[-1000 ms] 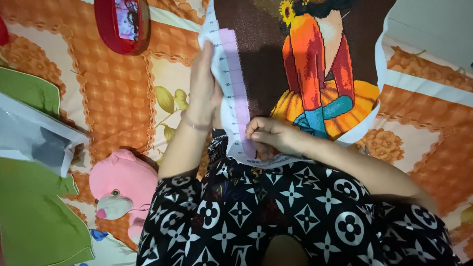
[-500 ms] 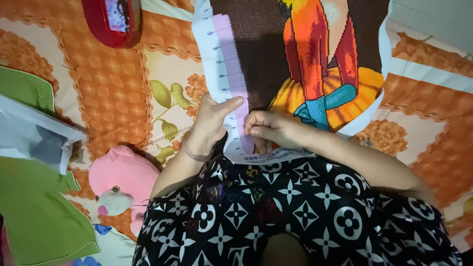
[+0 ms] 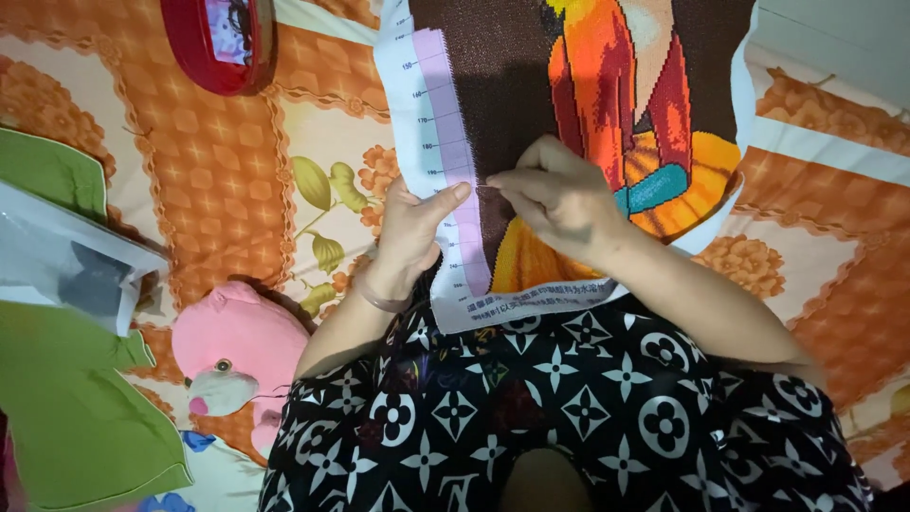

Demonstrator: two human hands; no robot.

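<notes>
We look down on a bed covered by an orange patterned bedsheet (image 3: 218, 180) with cream flower panels; across our lap, in a black dress with white star and flower marks, lies one cross-stitch canvas (image 3: 493, 95), dark brown with a figure worked in orange, red and teal, its lower white edge resting on our knees and its upper part running out of the top of the view.

For containers we count two; a red case (image 3: 220, 43) at the top left, whose contents are too blurred to tell, and a clear plastic bag (image 3: 66, 261) at the left edge with something dark inside that we cannot make out; the bag lies over green cloth (image 3: 76, 417).

We count one pink plush toy (image 3: 237, 356) just beside our left knee, and two hands; the left hand (image 3: 417, 228) presses on the canvas's pale ruled left margin, thumb laid across the lilac strip, gripping nothing; the right hand (image 3: 555, 194) has its fingertips pinched together over the dark stitching near the left thumb, on something too small to tell.

The sheet lies bare between the canvas margin and the bag; a white band borders the bed at upper right.
</notes>
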